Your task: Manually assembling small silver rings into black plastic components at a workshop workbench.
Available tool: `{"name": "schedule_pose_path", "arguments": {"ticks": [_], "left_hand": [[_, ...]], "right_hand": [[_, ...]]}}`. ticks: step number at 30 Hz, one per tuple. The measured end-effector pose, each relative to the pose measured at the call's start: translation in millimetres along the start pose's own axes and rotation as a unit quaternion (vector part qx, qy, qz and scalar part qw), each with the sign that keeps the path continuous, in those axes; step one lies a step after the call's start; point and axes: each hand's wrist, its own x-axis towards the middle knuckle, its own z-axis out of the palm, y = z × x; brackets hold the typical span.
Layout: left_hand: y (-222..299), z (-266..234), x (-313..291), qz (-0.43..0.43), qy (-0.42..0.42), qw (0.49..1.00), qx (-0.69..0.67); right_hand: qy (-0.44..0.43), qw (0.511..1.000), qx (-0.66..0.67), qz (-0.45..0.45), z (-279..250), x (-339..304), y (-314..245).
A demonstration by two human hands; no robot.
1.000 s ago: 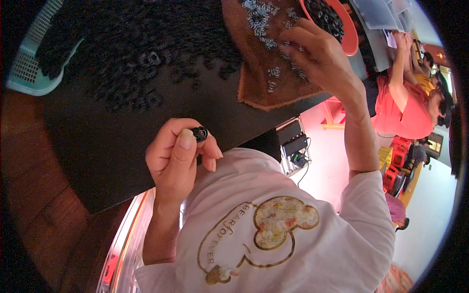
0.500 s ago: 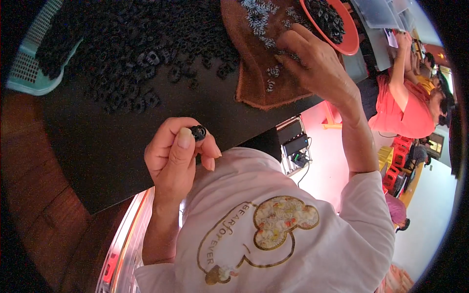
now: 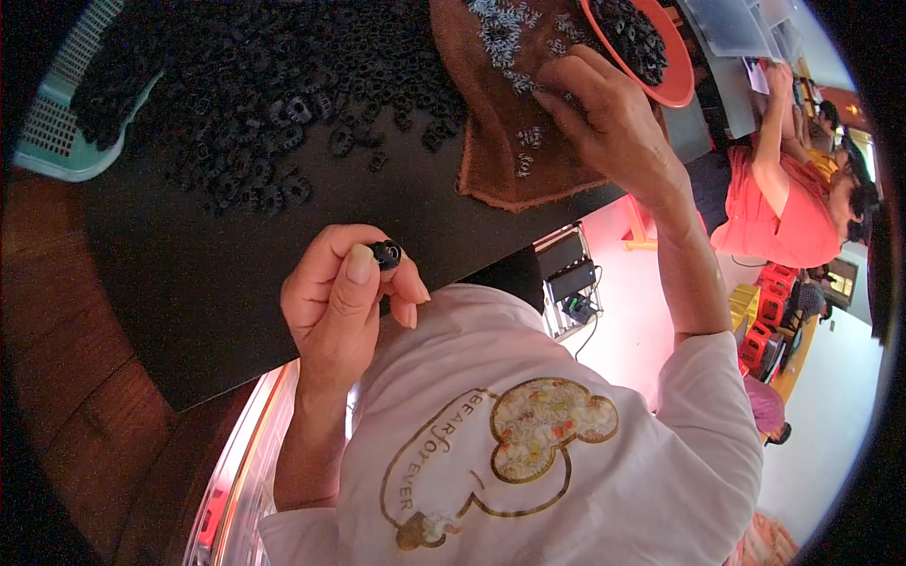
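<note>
Between the thumb and fingers of my left hand [image 3: 335, 297], a small black plastic part [image 3: 385, 254] with round openings is pinched, held up in front of my shirt. My right hand [image 3: 613, 118] reaches over a brown cloth [image 3: 491, 170], its thumb and fingers bent together beside small silvery coil springs [image 3: 500, 38]. Whatever lies between those fingertips is too small to make out. A few loose springs [image 3: 528, 139] lie on the cloth below the right fingertips.
A large heap of similar black parts [image 3: 274, 104] covers the far left of the dark table [image 3: 255, 321]. At its left is a pale green basket [image 3: 57, 151]. An orange-red bowl [image 3: 678, 75] of dark parts stands far right. Other people [image 3: 783, 208] sit beyond, at the right.
My right hand shifts very slightly, its thumb and fingers still over the springs. The left hand keeps its grip on the black part, nearly still. The cloth moves slightly to the right.
</note>
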Motion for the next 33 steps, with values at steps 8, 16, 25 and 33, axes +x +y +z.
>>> {"name": "schedule_pose_path", "arguments": {"ticks": [8,16,25,33], "left_hand": [[-0.6,-2.6,-1.3,0.005,-0.004,1.000,-0.005],[-0.8,-2.5,-0.9,0.004,0.003,1.000,-0.003],[3.6,-4.5,-1.3,-0.004,0.007,1.000,-0.019],[4.6,-5.6,-1.8,-0.008,0.008,1.000,-0.015]], "right_hand": [[0.038,0.999,-0.003,0.002,1.5,3.2,-3.6],[0.023,0.992,0.050,-0.118,12.5,20.9,-44.0],[-0.019,0.984,0.043,-0.172,35.6,31.3,-67.8],[-0.044,0.978,0.031,-0.201,46.5,43.4,-83.4]]}}
